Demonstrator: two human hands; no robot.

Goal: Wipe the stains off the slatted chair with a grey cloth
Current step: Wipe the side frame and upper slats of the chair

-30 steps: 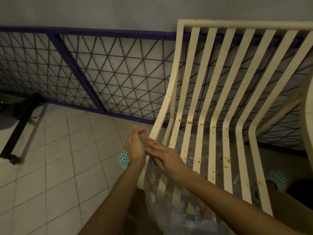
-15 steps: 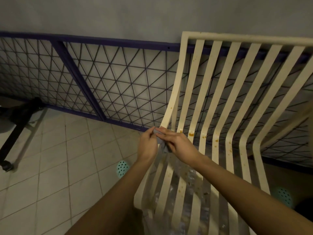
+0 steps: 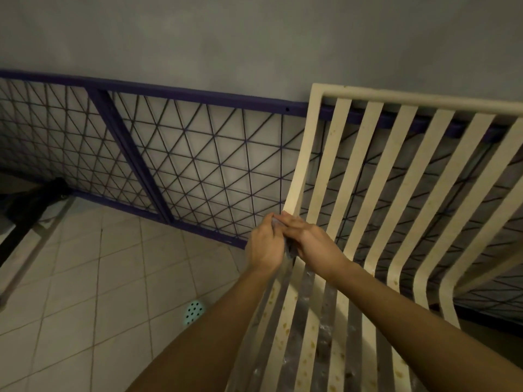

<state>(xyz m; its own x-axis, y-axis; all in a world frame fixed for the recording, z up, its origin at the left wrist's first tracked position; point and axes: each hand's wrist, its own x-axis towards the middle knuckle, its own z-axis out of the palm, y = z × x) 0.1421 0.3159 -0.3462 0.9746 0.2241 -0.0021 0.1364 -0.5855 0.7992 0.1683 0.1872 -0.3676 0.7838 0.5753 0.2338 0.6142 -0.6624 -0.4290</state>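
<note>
**Views:** one, head-worn, wide-angle.
**Position:** above and just behind the person's bare forearms, which enter from the lower edge.
**Facing:** forward and steeply down.
**Frame centre, closest:** left hand and right hand, with a crumpled grey cloth apparently pressed between them; dim light blurs the detail.
**Right half:** cream slatted chair, near, cut off by the right and lower edges.
**Lower left:** pale tiled floor.
**Middle band:** purple-framed wire mesh panel, farther off.
**Top:** plain grey wall.
**Lens:** straight lines bow toward the edges.
</note>
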